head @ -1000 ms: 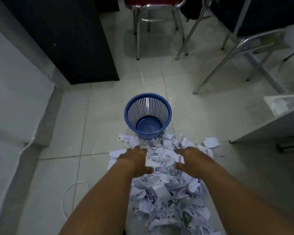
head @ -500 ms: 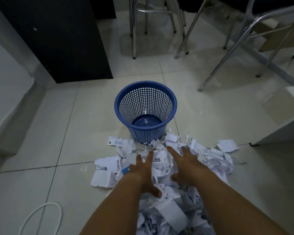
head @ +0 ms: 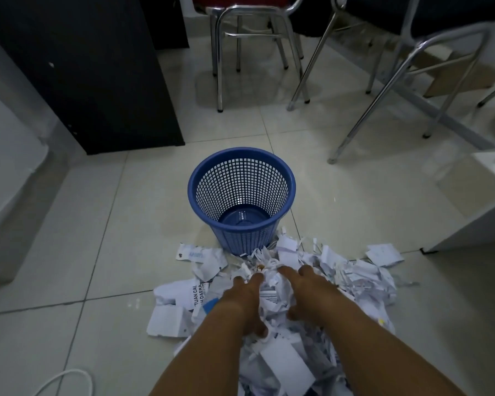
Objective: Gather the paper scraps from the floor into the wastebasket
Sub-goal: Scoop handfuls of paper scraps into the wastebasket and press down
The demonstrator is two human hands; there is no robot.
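I observe the blue mesh wastebasket [head: 241, 167] standing upright on the tiled floor [head: 97, 224]; through its open top only its own blue bottom shows. The paper scraps [head: 346, 277] lie heaped on the floor directly on the near side of the wastebasket, and the far edge of the heap touches its base. Both hands are down on that heap, side by side and close together, with a bunch of scraps between them. The left hand [head: 245, 298] and the right hand [head: 309, 290] have their fingers extended towards the wastebasket and pressed into the paper, thumbs tucked low against the bunch; neither is clenched. A white cable [head: 69, 377] loops on the floor to the near left, and chrome chair legs [head: 220, 67] stand beyond the wastebasket.
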